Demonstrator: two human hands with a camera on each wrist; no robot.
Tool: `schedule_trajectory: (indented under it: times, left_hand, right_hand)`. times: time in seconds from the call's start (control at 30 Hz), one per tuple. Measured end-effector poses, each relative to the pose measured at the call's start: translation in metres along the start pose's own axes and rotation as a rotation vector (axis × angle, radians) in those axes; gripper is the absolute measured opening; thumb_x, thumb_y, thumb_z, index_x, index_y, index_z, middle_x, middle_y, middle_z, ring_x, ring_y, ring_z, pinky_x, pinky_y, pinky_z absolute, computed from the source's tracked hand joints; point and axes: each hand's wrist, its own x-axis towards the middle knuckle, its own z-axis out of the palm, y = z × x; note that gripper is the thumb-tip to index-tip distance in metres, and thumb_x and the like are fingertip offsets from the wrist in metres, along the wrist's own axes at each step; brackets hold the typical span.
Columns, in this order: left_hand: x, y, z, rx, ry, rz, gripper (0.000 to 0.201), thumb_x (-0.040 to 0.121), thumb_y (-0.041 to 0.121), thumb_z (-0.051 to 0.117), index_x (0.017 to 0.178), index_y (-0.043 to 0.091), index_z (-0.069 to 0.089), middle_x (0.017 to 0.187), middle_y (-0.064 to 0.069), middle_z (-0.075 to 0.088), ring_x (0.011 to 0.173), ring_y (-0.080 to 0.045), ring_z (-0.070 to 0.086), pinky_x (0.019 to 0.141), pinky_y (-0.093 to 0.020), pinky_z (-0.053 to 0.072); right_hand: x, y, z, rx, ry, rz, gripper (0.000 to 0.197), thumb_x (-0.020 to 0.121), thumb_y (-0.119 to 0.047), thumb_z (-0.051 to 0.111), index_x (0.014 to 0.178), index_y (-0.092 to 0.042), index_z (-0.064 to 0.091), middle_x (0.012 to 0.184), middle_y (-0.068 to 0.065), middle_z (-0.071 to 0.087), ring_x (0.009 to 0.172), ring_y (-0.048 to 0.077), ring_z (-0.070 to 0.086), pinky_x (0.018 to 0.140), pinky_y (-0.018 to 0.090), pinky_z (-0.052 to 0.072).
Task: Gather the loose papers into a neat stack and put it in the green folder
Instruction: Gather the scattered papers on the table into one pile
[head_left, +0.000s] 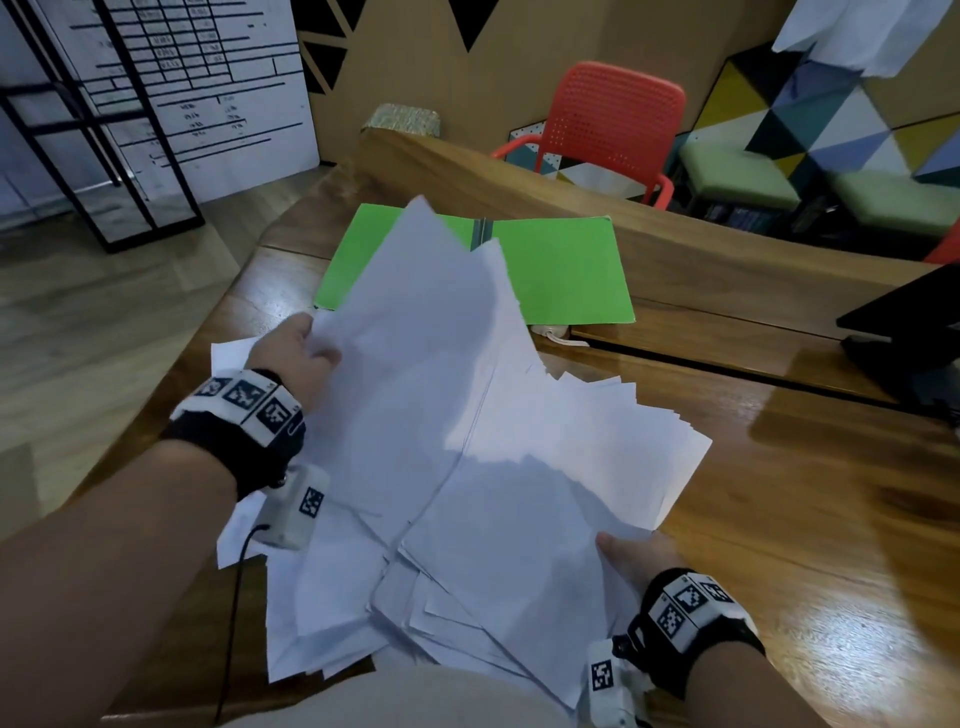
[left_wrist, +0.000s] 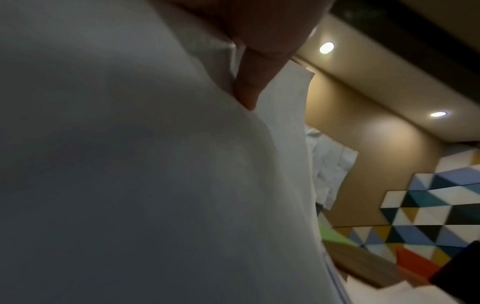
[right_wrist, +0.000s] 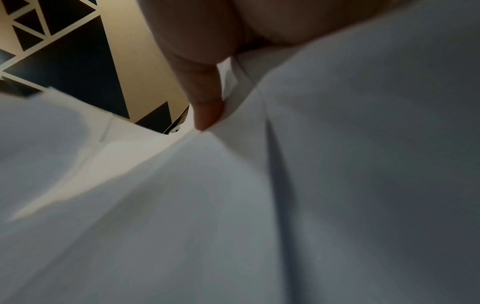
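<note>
Mostly hidden fingers: both hands (head_left: 298, 353) pinch the loose papers (head_left: 467, 441), which half-cover the green folder (head_left: 561, 270).

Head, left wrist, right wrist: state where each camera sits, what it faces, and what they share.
Head: worn high, looking down at the table, the green folder lying open, both forearms and hands.
Left wrist: under the left hand, looking up along a finger against the papers; ceiling lights beyond.
Right wrist: under the right hand, a finger on paper.
Shared: the white papers appear in all three.
</note>
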Motion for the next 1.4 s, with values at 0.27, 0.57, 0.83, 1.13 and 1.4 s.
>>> schedule_trajectory:
  times: [0.27, 0.57, 0.83, 1.13, 1.4]
  left_hand:
    - [-0.001, 0.056, -0.056, -0.427, 0.153, 0.202, 0.015, 0.082, 0.015, 0.056, 0.091, 0.023, 0.065, 0.076, 0.001, 0.062, 0.076, -0.018, 0.059, 0.060, -0.023, 0.045]
    - [0.026, 0.059, -0.049, -0.614, 0.173, 0.086, 0.039, 0.078, 0.024, 0.066, 0.111, 0.004, 0.060, 0.095, -0.008, 0.062, 0.086, -0.025, 0.061, 0.067, -0.024, 0.049]
    - [0.013, 0.097, -0.066, -0.976, 0.225, 0.113, 0.018, 0.065, 0.016, 0.066, 0.082, 0.021, 0.060, 0.088, -0.004, 0.065, 0.086, -0.024, 0.065, 0.070, -0.030, 0.056]
    - [0.005, 0.070, -0.016, -0.639, 0.125, 0.109, 0.011, 0.083, 0.003, 0.060, 0.079, 0.013, 0.061, 0.075, -0.002, 0.057, 0.070, -0.018, 0.054, 0.070, -0.032, 0.041]
    - [-0.001, -0.028, 0.046, -0.079, -0.348, -0.145, 0.049, 0.067, 0.029, 0.070, 0.110, 0.006, 0.060, 0.112, -0.017, 0.067, 0.100, -0.030, 0.063, 0.093, -0.041, 0.049]
  right_hand:
    - [0.002, -0.002, -0.004, 0.000, -0.032, -0.008, 0.055, 0.078, -0.022, 0.070, 0.123, 0.005, 0.053, 0.117, 0.020, 0.061, 0.089, 0.028, 0.053, 0.070, 0.030, 0.042]
    - [0.002, 0.000, -0.004, -0.001, -0.038, -0.010, 0.062, 0.076, -0.028, 0.072, 0.126, 0.004, 0.051, 0.117, 0.018, 0.061, 0.101, 0.033, 0.058, 0.070, 0.029, 0.044]
    - [-0.002, 0.000, -0.006, 0.025, -0.037, -0.017, 0.057, 0.078, -0.026, 0.070, 0.124, 0.002, 0.051, 0.112, 0.016, 0.061, 0.091, 0.028, 0.054, 0.076, 0.033, 0.045]
    - [0.030, 0.021, 0.001, 0.159, -0.105, -0.017, 0.078, 0.054, -0.038, 0.080, 0.117, 0.001, 0.058, 0.111, 0.018, 0.066, 0.101, 0.036, 0.064, 0.088, 0.044, 0.053]
    - [0.048, 0.037, -0.011, 0.245, -0.167, -0.032, 0.066, 0.051, -0.025, 0.084, 0.108, 0.001, 0.063, 0.103, 0.022, 0.070, 0.093, 0.041, 0.067, 0.085, 0.058, 0.052]
